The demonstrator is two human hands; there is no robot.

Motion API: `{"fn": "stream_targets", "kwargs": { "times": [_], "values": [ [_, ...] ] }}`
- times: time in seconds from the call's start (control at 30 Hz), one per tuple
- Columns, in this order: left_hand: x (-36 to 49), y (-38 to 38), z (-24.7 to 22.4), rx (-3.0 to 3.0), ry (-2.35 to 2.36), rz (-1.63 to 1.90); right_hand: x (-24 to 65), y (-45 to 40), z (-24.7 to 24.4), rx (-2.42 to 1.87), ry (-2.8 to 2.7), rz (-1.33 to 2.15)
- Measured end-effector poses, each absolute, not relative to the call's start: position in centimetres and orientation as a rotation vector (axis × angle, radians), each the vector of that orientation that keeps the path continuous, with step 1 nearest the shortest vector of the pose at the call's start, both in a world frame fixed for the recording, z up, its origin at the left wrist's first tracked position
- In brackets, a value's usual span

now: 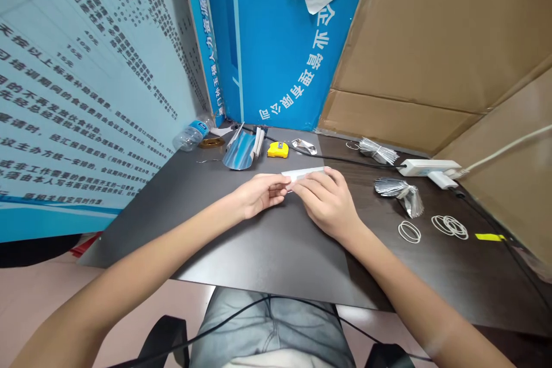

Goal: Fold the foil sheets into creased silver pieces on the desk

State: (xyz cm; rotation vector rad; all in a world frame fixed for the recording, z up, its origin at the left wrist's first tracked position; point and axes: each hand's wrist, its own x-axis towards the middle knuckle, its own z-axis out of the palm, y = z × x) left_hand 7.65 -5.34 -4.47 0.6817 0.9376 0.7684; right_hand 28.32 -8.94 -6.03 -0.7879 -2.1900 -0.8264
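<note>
The pale strip [304,172] disappears under the right hand [328,204]; the white cable [504,150] runs off the right edge.

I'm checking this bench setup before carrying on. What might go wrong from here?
The thin pale strip is pinched between the fingertips of the left hand and right hand, so it might crease or tear under uneven pressure. The black cable lies just beside the fringed foil bundle, so a tug on it could disturb the bundle.
</note>
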Motion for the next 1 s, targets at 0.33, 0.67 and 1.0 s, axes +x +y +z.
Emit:
{"fn": "stream_targets", "kwargs": {
  "times": [0.33,0.67,1.0],
  "values": [
    [7.4,-5.2,-4.5,0.821,0.95,0.849,28.3,-9.5,-6.5,-1.093,-1.962,-0.441],
    [7.5,-5.5,-4.5,0.764,0.882,0.79,27.8,-9.2,-6.8,-1.079,-1.863,0.48],
    [7.3,-5.1,-4.3,0.913,0.968,0.737,27.1,-8.9,-6.8,-1.224,-1.54,0.897]
  ]
}}
